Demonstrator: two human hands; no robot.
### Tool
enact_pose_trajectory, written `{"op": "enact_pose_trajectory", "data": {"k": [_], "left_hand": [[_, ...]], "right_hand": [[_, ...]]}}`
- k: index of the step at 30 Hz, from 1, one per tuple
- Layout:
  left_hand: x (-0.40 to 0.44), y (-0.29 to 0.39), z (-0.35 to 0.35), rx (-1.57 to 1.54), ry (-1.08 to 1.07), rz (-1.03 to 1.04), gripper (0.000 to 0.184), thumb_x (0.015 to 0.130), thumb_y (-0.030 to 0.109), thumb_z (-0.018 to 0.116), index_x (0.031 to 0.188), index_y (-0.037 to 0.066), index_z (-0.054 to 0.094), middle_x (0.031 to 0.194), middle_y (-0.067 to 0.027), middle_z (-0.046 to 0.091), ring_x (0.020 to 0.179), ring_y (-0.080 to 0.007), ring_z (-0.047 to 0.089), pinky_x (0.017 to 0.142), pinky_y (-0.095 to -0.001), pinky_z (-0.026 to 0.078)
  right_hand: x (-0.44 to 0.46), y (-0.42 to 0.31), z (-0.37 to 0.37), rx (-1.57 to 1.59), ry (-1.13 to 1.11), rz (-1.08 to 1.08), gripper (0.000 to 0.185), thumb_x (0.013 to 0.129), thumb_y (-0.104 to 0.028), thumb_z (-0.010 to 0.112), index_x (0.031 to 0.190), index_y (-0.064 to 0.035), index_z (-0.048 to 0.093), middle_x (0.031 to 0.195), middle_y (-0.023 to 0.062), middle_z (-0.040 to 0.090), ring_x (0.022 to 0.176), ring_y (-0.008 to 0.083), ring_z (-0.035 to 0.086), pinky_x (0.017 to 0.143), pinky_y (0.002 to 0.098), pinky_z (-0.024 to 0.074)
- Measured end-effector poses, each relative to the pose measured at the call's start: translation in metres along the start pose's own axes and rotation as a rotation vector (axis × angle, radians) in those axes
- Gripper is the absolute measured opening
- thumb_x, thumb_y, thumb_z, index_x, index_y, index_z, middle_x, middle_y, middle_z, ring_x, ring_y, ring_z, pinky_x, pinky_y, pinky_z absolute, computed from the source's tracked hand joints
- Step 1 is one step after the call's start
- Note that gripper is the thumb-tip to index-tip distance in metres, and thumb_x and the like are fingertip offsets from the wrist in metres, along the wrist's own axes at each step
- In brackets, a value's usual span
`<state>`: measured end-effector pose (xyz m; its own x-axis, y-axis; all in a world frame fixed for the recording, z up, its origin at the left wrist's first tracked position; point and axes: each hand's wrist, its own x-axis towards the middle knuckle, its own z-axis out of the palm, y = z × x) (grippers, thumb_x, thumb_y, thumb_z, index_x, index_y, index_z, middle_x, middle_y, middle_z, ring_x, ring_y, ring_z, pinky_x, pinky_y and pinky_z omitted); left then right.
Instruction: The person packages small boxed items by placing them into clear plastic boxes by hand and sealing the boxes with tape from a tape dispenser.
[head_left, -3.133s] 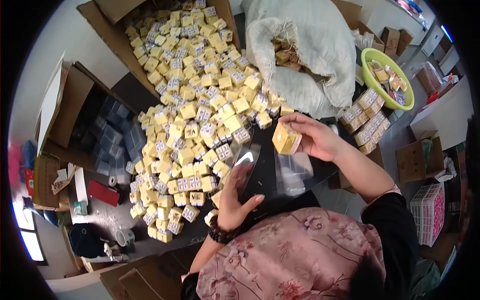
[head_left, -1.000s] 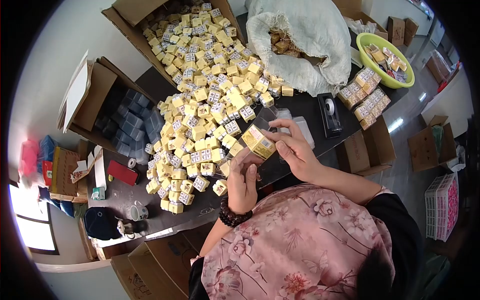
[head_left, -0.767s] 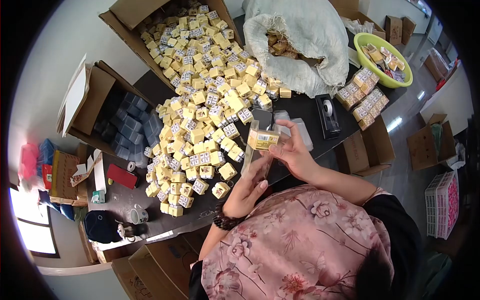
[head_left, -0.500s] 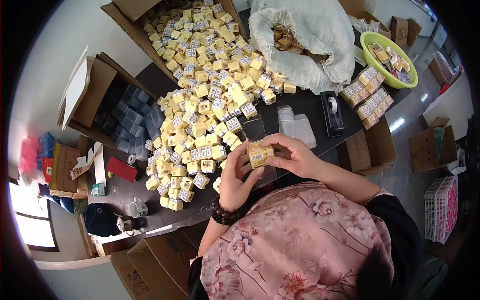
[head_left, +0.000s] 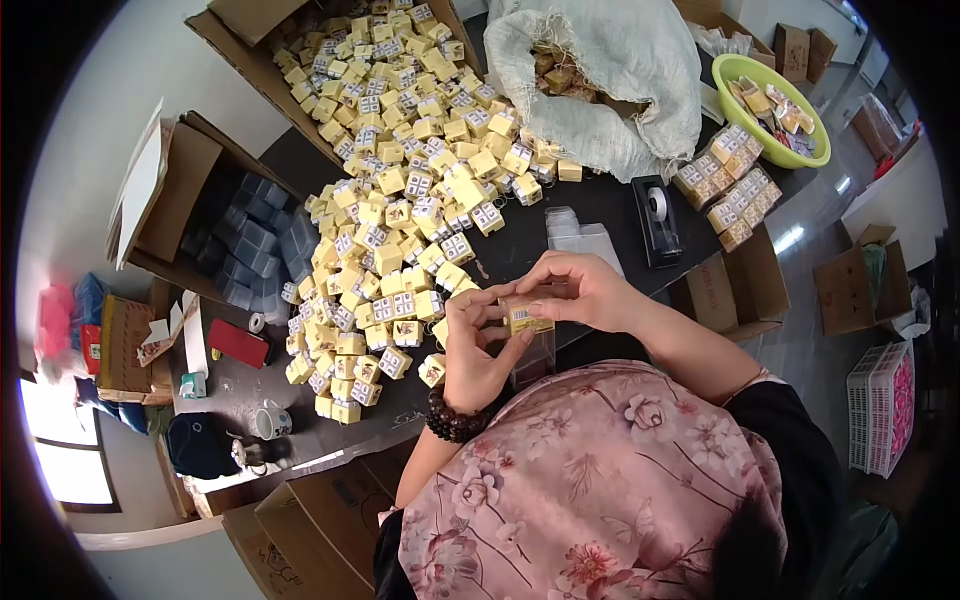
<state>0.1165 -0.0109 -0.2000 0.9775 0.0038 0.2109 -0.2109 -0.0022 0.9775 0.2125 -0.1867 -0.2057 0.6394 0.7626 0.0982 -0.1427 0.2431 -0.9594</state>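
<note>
A small yellow box (head_left: 529, 314) with a barcode is gripped between both hands, just above the table's front edge. My left hand (head_left: 474, 350), with a dark beaded bracelet at the wrist, wraps its fingers and thumb round the box's left side. From the right, my right hand (head_left: 583, 291) pinches the same box with thumb and fingers. Part of a clear plastic case (head_left: 532, 362) shows below the box; its upper part is hidden by the hands. A large heap of yellow cubes (head_left: 400, 270) lies left of the hands. Clear plastic pieces (head_left: 585, 240) lie beyond them.
A black tape dispenser (head_left: 656, 225) stands to the right, beside stacked patterned boxes (head_left: 744, 208). Behind are a white woven sack (head_left: 640, 70) and a green basin (head_left: 822, 140). Leftward are a carton (head_left: 180, 200) of clear cases, a red item (head_left: 239, 343) and a mug (head_left: 271, 422).
The raised yellow box has come down between both hands. My left hand has gone from open to closed round it. The clear case has moved lower, partly behind the hands.
</note>
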Motion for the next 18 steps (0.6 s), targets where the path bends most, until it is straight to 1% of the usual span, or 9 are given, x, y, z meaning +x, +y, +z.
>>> {"op": "enact_pose_trajectory", "data": {"k": [3,6,10,12,13,14,15,16,18], "left_hand": [[0.001,0.000,0.000,0.093,-0.034,0.009,0.057,0.080,-0.010,0.067,0.123,0.002,0.031,0.127,-0.0172,0.049,0.106,-0.0193,0.058,0.081,-0.0277,0.053],[0.003,0.001,0.002,0.194,-0.132,0.075,0.059,0.080,-0.012,0.066,0.124,0.003,0.031,0.130,-0.0175,0.048,0.107,-0.0210,0.057,0.080,-0.0297,0.055],[0.010,0.008,0.010,0.129,-0.171,-0.009,0.051,0.081,-0.011,0.065,0.124,0.002,0.039,0.131,-0.0159,0.048,0.107,-0.0196,0.057,0.082,-0.0295,0.054],[0.016,0.008,0.017,0.247,-0.222,0.002,0.039,0.084,-0.008,0.063,0.119,0.001,0.047,0.132,-0.0144,0.047,0.109,-0.0188,0.056,0.083,-0.0285,0.053],[0.020,0.000,0.022,0.135,-0.176,-0.008,0.033,0.083,-0.009,0.064,0.113,0.001,0.055,0.127,-0.0116,0.049,0.106,-0.0168,0.058,0.079,-0.0245,0.054],[0.023,-0.005,0.026,0.128,-0.203,-0.042,0.033,0.083,-0.008,0.064,0.114,0.001,0.055,0.126,-0.0109,0.049,0.106,-0.0163,0.058,0.080,-0.0245,0.054],[0.028,-0.011,0.031,0.118,-0.234,-0.074,0.034,0.083,-0.008,0.064,0.115,0.001,0.054,0.125,-0.0103,0.049,0.105,-0.0159,0.058,0.080,-0.0245,0.054],[0.034,-0.018,0.039,0.099,-0.263,-0.111,0.033,0.084,-0.007,0.063,0.115,0.001,0.054,0.124,-0.0089,0.049,0.104,-0.0146,0.059,0.080,-0.0238,0.054],[0.050,-0.036,0.053,0.121,-0.364,-0.169,0.033,0.085,-0.003,0.065,0.115,0.002,0.053,0.123,-0.0080,0.050,0.102,-0.0151,0.059,0.079,-0.0252,0.053]], "right_hand": [[-0.002,0.004,-0.003,-0.105,0.058,-0.090,0.013,0.088,-0.003,0.065,0.101,0.0006,0.065,0.108,0.0077,0.064,0.101,0.0102,0.060,0.084,0.0241,0.0503],[-0.009,0.008,-0.009,0.034,0.118,-0.022,0.014,0.087,-0.001,0.066,0.101,0.0005,0.068,0.105,0.0056,0.064,0.099,0.0105,0.061,0.082,0.0235,0.0506],[-0.022,0.002,-0.024,-0.205,0.059,-0.121,0.017,0.089,0.000,0.060,0.104,0.0014,0.067,0.106,0.0067,0.064,0.099,0.0132,0.061,0.084,0.0251,0.0489],[-0.031,-0.002,-0.031,-0.325,0.047,-0.165,0.018,0.089,0.000,0.057,0.105,0.0015,0.067,0.108,0.0080,0.063,0.100,0.0147,0.061,0.085,0.0260,0.0482],[-0.038,-0.006,-0.033,-0.409,0.038,-0.210,0.020,0.090,0.001,0.055,0.107,0.0014,0.066,0.111,0.0090,0.061,0.101,0.0161,0.061,0.086,0.0265,0.0475],[-0.046,-0.009,-0.038,-0.499,0.033,-0.251,0.022,0.090,0.001,0.053,0.108,0.0012,0.066,0.114,0.0100,0.060,0.102,0.0176,0.060,0.086,0.0271,0.0469],[-0.055,-0.004,-0.045,-0.600,0.044,-0.277,0.026,0.089,0.001,0.052,0.111,-0.0019,0.065,0.115,0.0110,0.057,0.098,0.0192,0.060,0.082,0.0270,0.0482],[-0.065,-0.002,-0.053,-0.614,0.078,-0.268,0.026,0.089,0.001,0.052,0.111,-0.0019,0.065,0.115,0.0110,0.057,0.098,0.0192,0.060,0.082,0.0270,0.0482],[-0.085,0.005,-0.069,-0.842,0.621,-0.251,0.023,0.088,-0.003,0.057,0.109,-0.0042,0.065,0.105,0.0099,0.056,0.089,0.0195,0.060,0.075,0.0275,0.0490]]}}
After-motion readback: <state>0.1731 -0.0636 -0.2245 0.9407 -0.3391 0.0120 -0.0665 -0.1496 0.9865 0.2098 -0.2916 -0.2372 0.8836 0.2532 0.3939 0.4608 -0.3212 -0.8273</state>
